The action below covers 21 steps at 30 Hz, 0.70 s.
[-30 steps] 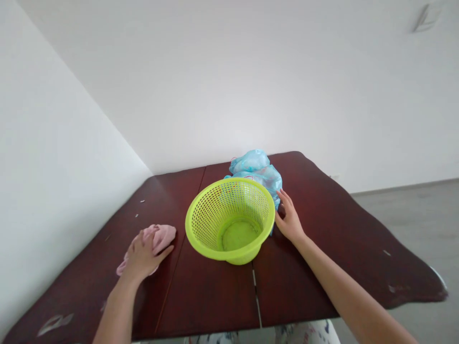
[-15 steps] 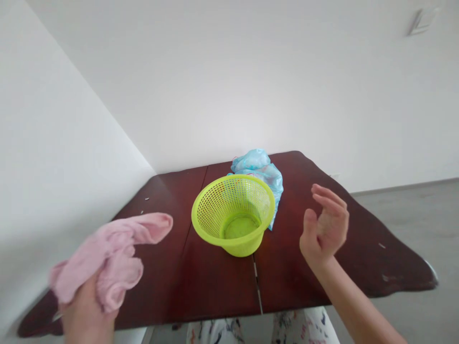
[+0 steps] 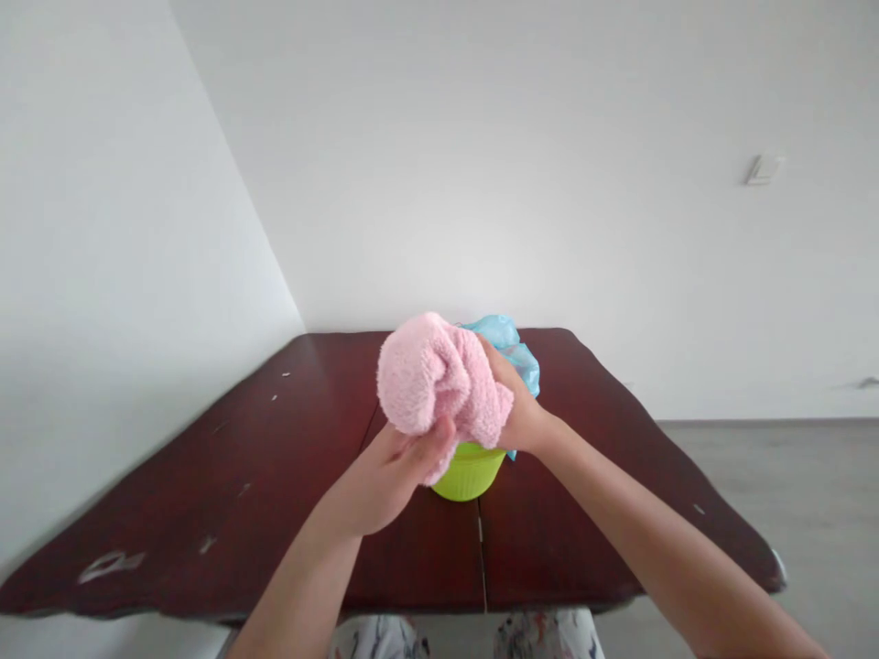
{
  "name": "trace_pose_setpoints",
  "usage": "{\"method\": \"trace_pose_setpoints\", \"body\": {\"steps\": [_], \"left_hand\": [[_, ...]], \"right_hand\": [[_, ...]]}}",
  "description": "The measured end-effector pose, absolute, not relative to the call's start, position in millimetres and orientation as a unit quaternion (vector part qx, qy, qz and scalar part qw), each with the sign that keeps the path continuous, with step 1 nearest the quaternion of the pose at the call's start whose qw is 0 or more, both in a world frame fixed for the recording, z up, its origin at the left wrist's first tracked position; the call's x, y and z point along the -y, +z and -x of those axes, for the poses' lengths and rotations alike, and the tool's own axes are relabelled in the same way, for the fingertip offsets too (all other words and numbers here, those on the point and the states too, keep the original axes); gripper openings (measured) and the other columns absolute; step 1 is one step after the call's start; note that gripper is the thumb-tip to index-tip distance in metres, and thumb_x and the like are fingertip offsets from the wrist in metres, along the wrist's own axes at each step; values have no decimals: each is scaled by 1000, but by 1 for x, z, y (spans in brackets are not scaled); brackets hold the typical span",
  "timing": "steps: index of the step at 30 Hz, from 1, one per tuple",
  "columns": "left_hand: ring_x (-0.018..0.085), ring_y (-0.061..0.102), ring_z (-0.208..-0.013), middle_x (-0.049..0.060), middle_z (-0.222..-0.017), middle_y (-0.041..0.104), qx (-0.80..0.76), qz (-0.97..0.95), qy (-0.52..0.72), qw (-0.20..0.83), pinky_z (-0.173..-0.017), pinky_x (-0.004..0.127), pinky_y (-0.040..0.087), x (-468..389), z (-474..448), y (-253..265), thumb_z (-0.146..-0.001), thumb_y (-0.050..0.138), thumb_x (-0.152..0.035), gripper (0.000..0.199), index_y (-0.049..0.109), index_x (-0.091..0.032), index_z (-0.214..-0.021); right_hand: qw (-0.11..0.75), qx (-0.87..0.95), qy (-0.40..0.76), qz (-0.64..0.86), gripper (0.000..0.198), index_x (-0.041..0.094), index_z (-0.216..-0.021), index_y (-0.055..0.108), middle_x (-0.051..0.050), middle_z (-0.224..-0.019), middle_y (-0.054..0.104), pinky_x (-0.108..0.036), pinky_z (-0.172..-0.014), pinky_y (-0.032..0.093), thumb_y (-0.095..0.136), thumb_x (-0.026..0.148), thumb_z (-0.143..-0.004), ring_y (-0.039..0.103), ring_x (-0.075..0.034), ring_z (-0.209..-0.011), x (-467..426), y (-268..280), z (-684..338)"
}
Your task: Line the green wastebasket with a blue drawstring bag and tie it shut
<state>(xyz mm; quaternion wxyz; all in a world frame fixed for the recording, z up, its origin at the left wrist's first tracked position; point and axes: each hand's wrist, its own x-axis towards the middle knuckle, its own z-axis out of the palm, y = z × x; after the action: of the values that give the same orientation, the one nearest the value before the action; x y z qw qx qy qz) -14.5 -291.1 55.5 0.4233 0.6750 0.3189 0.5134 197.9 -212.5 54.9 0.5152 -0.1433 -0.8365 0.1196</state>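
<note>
A bunched pink fluffy cloth (image 3: 418, 371) is held up in front of me, over the lime-green plastic basket (image 3: 469, 476). My left hand (image 3: 395, 480) grips its lower side, with the thumb pressed on the front. From the right, my right hand (image 3: 516, 403) is closed round the cloth's other side; most of its fingers are hidden behind the fabric. Only the lower wall of the basket shows beneath the cloth, its rim and inside being covered.
Behind the basket lies a light-blue plastic bag (image 3: 526, 368). Everything stands on a dark red wooden table (image 3: 275, 485) with a seam near its middle and pale scuffs at left. White walls border the back and left. A switch plate (image 3: 764, 170) is at upper right.
My left hand has brought the pink cloth from the far left to the middle. My right hand, open and apart before, has come in and taken hold of the cloth. The view has tilted up.
</note>
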Motion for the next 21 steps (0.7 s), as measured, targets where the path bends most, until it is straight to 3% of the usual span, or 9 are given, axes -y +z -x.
{"method": "trace_pose_setpoints", "body": {"steps": [3, 7, 9, 10, 12, 14, 16, 19, 21], "left_hand": [[46, 65, -158, 16, -149, 80, -326, -760, 491, 273, -141, 65, 50, 289, 51, 36, -109, 84, -62, 56, 80, -28, -153], [50, 52, -168, 16, -171, 67, -380, -809, 444, 64, -146, 74, 38, 263, 78, -16, -95, 99, -63, 64, 79, -33, -148], [53, 29, -184, 19, -196, 37, -394, -803, 442, 62, -147, 80, 31, 251, 77, -48, -94, 99, -69, 88, 65, -33, -167], [53, 18, -189, 22, -202, 20, -395, -787, 468, 78, -147, 82, 28, 246, 74, -64, -97, 95, -73, 103, 49, -33, -180], [50, 8, -192, 25, -204, 1, -379, -754, 523, 121, -147, 83, 25, 240, 66, -90, -102, 85, -82, 113, 27, -35, -187], [49, 14, -191, 27, -204, -5, -373, -728, 553, 157, -148, 80, 28, 237, 59, -105, -100, 81, -90, 118, 21, -35, -186], [51, 30, -187, 30, -203, -4, -381, -713, 559, 185, -144, 77, 38, 237, 55, -111, -93, 86, -92, 120, 27, -33, -179], [52, 53, -174, 33, -201, 11, -398, -699, 550, 224, -132, 73, 55, 239, 53, -107, -85, 97, -88, 109, 39, -32, -158], [53, 60, -169, 34, -198, 20, -407, -697, 540, 239, -126, 71, 60, 242, 49, -103, -83, 101, -86, 104, 41, -32, -147]], "right_hand": [[521, 797, 167, 257, 89, 25, -162, 69, -18, -166, 74, -62, -131, 62, 103, 59, -88, 73, -45, -154, 206, 48, -217], [455, 737, 286, 409, 65, 19, -136, 83, -12, -132, 89, -52, -111, 71, 97, 64, -93, 83, -35, -125, 182, 48, -226], [383, 737, 333, 447, 61, 19, -125, 86, -8, -115, 90, -46, -101, 71, 87, 75, -101, 82, -30, -113, 171, 48, -218], [352, 742, 346, 454, 62, 19, -123, 87, -6, -111, 89, -44, -97, 70, 83, 77, -103, 81, -29, -108, 168, 47, -211], [288, 772, 367, 432, 59, 22, -124, 88, -3, -111, 90, -41, -95, 69, 83, 77, -103, 81, -27, -106, 167, 47, -194], [224, 805, 392, 385, 52, 26, -123, 91, 0, -115, 91, -39, -95, 69, 90, 71, -97, 82, -27, -107, 170, 49, -180], [151, 838, 393, 348, 46, 29, -120, 92, 1, -112, 92, -38, -92, 70, 95, 66, -92, 83, -25, -102, 172, 53, -174], [28, 871, 330, 363, 35, 30, -96, 92, 3, -87, 87, -36, -73, 67, 106, 54, -74, 78, -23, -74, 166, 57, -185], [-19, 878, 281, 387, 35, 29, -73, 84, 5, -64, 74, -36, -63, 62, 113, 39, -56, 69, -20, -58, 160, 55, -198]]}}
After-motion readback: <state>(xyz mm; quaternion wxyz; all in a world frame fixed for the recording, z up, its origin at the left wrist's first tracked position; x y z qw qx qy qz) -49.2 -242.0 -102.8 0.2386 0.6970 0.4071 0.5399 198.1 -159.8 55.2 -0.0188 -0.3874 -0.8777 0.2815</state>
